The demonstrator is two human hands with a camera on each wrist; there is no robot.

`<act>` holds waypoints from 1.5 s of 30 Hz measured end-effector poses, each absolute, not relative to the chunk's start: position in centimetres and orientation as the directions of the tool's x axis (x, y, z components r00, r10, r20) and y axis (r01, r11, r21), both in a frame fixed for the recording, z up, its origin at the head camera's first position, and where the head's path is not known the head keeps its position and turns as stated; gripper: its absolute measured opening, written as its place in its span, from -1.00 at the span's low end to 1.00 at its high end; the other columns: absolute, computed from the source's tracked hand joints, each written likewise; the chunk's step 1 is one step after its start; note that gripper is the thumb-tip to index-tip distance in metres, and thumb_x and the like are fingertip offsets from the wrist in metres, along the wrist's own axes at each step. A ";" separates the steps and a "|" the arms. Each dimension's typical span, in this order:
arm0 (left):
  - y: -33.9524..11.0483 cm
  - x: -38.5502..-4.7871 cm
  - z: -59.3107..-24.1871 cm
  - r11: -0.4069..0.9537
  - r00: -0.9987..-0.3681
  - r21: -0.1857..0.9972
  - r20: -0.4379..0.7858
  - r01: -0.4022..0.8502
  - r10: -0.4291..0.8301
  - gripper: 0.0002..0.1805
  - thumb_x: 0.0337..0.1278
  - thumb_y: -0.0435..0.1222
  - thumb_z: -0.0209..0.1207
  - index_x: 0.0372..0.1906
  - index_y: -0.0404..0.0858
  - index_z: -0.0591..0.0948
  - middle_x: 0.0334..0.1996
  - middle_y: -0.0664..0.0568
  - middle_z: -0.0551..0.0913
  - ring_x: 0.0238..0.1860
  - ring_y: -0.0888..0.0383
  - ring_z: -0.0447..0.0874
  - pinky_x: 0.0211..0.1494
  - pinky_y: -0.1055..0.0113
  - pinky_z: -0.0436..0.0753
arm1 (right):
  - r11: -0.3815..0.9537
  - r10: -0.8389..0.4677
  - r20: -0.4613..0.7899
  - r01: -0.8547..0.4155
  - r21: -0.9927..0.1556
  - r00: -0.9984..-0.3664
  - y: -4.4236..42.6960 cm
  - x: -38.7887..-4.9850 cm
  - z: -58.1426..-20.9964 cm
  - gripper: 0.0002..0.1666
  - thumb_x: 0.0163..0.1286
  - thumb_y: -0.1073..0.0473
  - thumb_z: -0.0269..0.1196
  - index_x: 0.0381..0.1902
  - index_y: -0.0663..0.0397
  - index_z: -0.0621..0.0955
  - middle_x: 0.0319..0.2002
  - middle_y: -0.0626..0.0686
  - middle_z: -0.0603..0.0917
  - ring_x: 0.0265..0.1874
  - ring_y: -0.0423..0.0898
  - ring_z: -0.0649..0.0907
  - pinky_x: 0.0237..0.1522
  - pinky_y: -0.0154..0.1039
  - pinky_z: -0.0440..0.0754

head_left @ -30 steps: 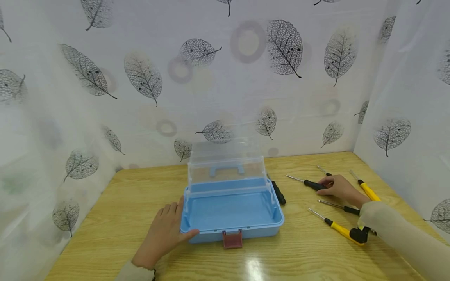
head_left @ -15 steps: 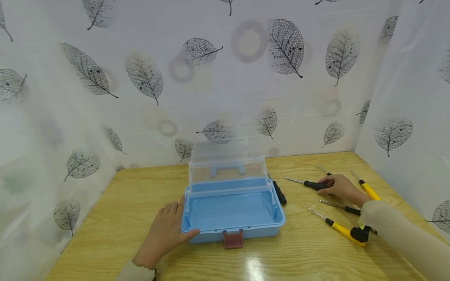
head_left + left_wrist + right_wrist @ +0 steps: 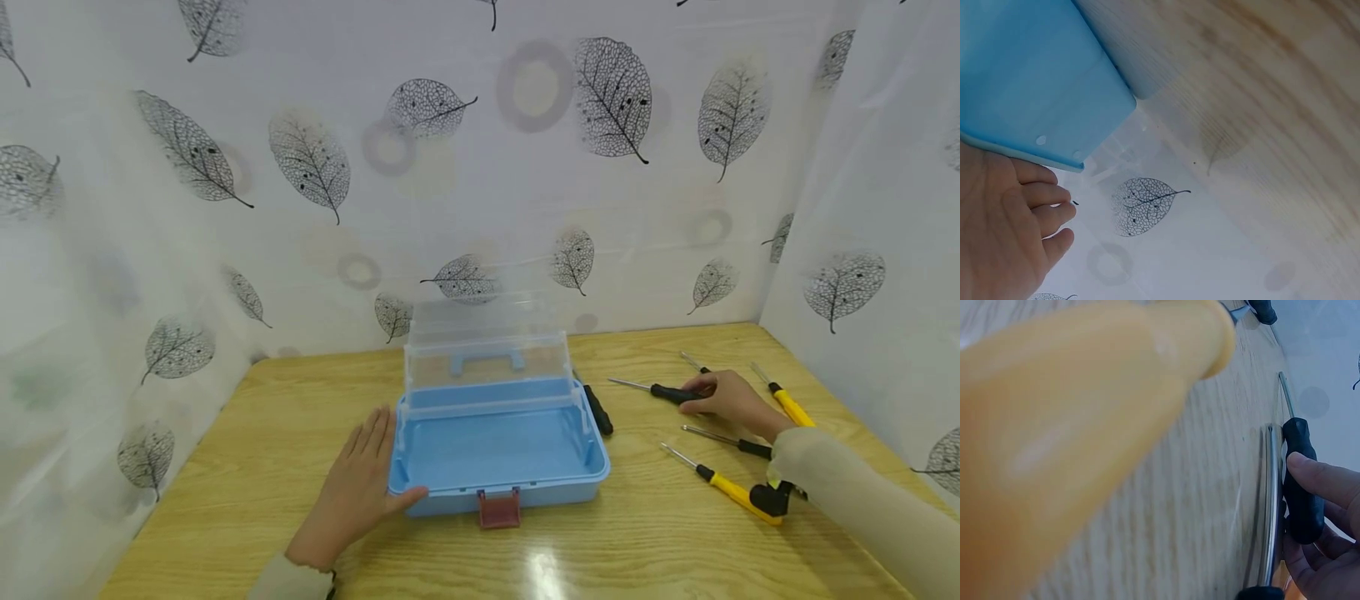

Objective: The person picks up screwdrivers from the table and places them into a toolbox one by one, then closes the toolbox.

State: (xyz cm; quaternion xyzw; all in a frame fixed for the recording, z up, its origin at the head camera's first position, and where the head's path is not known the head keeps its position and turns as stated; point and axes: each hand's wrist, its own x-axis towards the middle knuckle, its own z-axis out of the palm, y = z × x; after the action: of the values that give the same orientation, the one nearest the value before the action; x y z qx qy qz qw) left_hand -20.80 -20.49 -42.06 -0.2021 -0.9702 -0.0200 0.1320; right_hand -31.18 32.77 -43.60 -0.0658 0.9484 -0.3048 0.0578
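A blue plastic toolbox (image 3: 491,450) stands on the table, its clear lid (image 3: 487,367) raised and its reddish latch (image 3: 499,510) hanging down in front. My left hand (image 3: 352,487) lies along the box's left side, fingers extended and thumb at the front left corner; in the left wrist view, the palm (image 3: 997,225) is beside the blue wall. On the right, my right hand (image 3: 735,403) pinches the handle of a black screwdriver (image 3: 671,393). The right wrist view shows thumb and fingers around that black handle (image 3: 1300,487), its shaft pointing away from the hand.
Near my right forearm lie a yellow screwdriver (image 3: 731,492) and another black screwdriver (image 3: 750,448). Farther right is a second yellow screwdriver (image 3: 791,407). One black screwdriver (image 3: 597,410) lies against the box's right side. A leaf-patterned curtain (image 3: 480,183) encloses the table's back and sides.
My left fingers have straightened and reach slightly farther along the box side. The right hand stays on the black screwdriver with almost no movement. The head view has shifted slightly.
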 end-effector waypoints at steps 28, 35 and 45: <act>-20.5 -20.8 -42.3 0.923 -0.898 0.015 0.237 0.385 0.371 0.18 -0.07 0.38 0.07 0.37 -0.52 0.14 0.38 -0.37 0.18 0.42 -0.25 0.10 0.41 -0.10 0.18 | 0.797 -0.155 -0.063 -0.088 -0.597 -0.986 32.9 -31.3 -44.0 -0.44 0.15 -0.06 0.36 -0.07 0.28 0.62 -0.19 0.19 0.65 -0.33 -0.15 0.57 -0.29 -0.22 0.55; -20.5 -20.9 -42.3 0.922 -0.894 0.014 0.250 0.386 0.371 0.17 -0.07 0.37 0.08 0.37 -0.52 0.16 0.36 -0.37 0.21 0.41 -0.25 0.12 0.39 -0.11 0.21 | 0.804 -0.153 -0.065 -0.086 -0.588 -0.986 32.8 -31.3 -43.9 -0.44 0.16 -0.06 0.35 -0.05 0.29 0.61 -0.18 0.21 0.65 -0.32 -0.13 0.57 -0.26 -0.14 0.58; -20.5 -20.9 -42.3 0.922 -0.899 0.034 0.236 0.387 0.369 0.17 -0.06 0.36 0.08 0.38 -0.51 0.14 0.38 -0.36 0.17 0.42 -0.26 0.10 0.39 -0.13 0.20 | 0.802 -0.150 -0.067 -0.082 -0.592 -0.986 32.8 -31.3 -43.8 -0.45 0.17 -0.03 0.35 -0.04 0.31 0.61 -0.18 0.22 0.65 -0.32 -0.14 0.56 -0.27 -0.21 0.54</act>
State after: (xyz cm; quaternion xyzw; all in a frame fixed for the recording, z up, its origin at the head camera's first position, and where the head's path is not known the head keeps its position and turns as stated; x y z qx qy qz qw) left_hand -20.90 -20.53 -42.25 -0.1939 -0.9736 -0.0401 0.1134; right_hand -31.27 32.80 -43.81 -0.0611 0.9476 -0.3086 0.0550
